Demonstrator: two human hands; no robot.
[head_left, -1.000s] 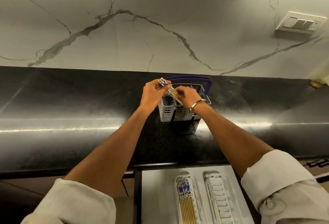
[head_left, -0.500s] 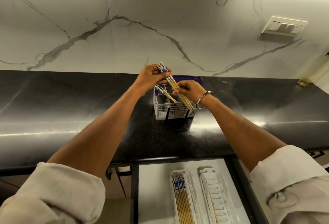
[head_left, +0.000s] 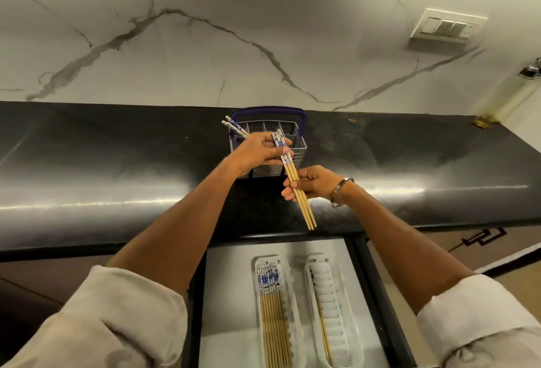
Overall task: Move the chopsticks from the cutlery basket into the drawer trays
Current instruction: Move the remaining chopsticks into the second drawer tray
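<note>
Chopsticks point(head_left: 295, 183) in both hands above counter point(head_left: 117, 162)

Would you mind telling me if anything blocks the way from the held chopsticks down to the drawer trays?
Nothing visible does. Both hands hold the chopsticks above the counter edge, and the open drawer's trays lie uncovered below.

The left hand point(head_left: 257, 154) covers the front left of the cutlery basket point(head_left: 297, 145) and the middle of the chopsticks point(head_left: 295, 180) it grips, so their count is unclear. Both drawer trays point(head_left: 336, 309) run off the bottom edge, cutting their chopsticks short. The pattern on the blue ends is too small to read.
</note>
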